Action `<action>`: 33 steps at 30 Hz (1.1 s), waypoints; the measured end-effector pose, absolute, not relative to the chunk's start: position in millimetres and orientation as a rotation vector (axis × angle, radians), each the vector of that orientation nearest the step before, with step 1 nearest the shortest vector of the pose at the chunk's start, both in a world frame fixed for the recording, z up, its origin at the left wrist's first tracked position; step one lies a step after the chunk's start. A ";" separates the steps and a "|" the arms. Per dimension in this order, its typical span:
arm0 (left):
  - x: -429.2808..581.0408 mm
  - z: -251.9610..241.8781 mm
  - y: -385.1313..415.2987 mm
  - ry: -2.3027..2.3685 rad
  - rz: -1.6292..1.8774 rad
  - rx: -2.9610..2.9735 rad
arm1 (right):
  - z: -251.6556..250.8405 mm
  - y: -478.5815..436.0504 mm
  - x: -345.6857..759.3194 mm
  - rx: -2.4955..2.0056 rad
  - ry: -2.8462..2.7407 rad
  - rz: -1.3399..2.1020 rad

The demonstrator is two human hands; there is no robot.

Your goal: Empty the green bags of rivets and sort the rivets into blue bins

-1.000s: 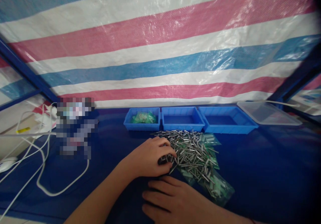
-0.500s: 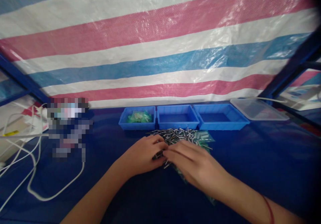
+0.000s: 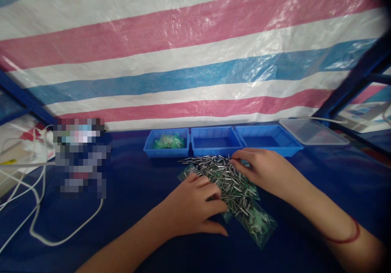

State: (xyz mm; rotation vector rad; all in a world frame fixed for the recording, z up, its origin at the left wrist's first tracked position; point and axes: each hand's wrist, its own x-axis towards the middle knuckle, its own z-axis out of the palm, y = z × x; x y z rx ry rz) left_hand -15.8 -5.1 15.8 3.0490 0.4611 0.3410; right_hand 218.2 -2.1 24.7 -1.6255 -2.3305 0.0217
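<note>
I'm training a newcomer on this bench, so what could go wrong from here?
The loose metal pins lie heaped on the blue table, so a sweep of the left hand might scatter some. Some also overlap the green-tinted plastic bag at the heap's near edge, so tugging it could spill them.

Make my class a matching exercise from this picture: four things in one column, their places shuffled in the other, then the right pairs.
Things
1. Metal pins
2. Right hand
3. Plastic lid
4. White cable

Places
A. At the right end of the row of blue bins
B. On the same arm as the red bracelet
C. Looped at the left side of the table
D. Heaped in front of the blue bins

Right pairs: 1-D, 2-B, 3-A, 4-C
</note>
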 end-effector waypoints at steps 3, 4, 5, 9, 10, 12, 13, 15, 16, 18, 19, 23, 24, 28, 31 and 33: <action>-6.9 3.5 -10.9 0.457 0.405 3.144 | 26.8 -5.5 213.0 -1.562 -2.293 0.049; -4.8 0.5 -12.1 0.474 0.422 3.173 | 26.3 -5.9 211.8 -1.537 -2.293 0.056; -3.3 -1.7 -13.0 0.491 0.427 3.197 | 25.5 -6.0 210.9 -1.509 -2.294 0.056; -2.5 -1.8 -14.9 0.502 0.421 3.263 | 21.8 -6.5 208.5 -1.432 -2.322 0.070; -3.2 -0.3 -15.2 0.475 0.427 3.278 | 21.6 -7.0 207.7 -1.433 -2.324 0.086; -4.9 3.6 -15.1 0.413 0.459 3.302 | 22.9 -9.0 205.1 -1.415 -2.315 0.151; -5.7 5.9 -14.6 0.394 0.483 3.310 | 24.4 -10.5 203.3 -1.387 -2.306 0.204; -7.5 10.7 -12.5 0.417 0.551 3.312 | 28.7 -13.7 198.9 -1.300 -2.280 0.352; -8.4 13.1 -10.8 0.453 0.581 3.303 | 31.0 -15.3 196.6 -1.253 -2.269 0.441; -10.7 17.4 -6.5 0.547 0.625 3.264 | 34.6 -17.6 192.7 -1.167 -2.255 0.611; -12.1 19.2 -4.0 0.595 0.640 3.237 | 35.4 -18.2 191.4 -1.132 -2.257 0.678; -18.7 23.3 5.9 0.811 0.737 3.068 | 29.8 -16.5 190.5 -1.097 -2.303 0.708; -20.2 23.4 7.9 0.875 0.779 2.998 | 27.0 -15.4 190.9 -1.113 -2.297 0.681; -22.9 20.7 12.6 1.125 0.929 2.615 | 19.6 -10.7 192.2 -1.238 -2.151 0.736; -21.2 17.4 13.1 1.219 1.007 2.350 | 19.1 -8.2 192.5 -1.238 -1.941 0.923; -19.5 15.7 12.5 1.221 1.023 2.221 | 18.8 -7.2 192.9 -1.194 -1.829 1.010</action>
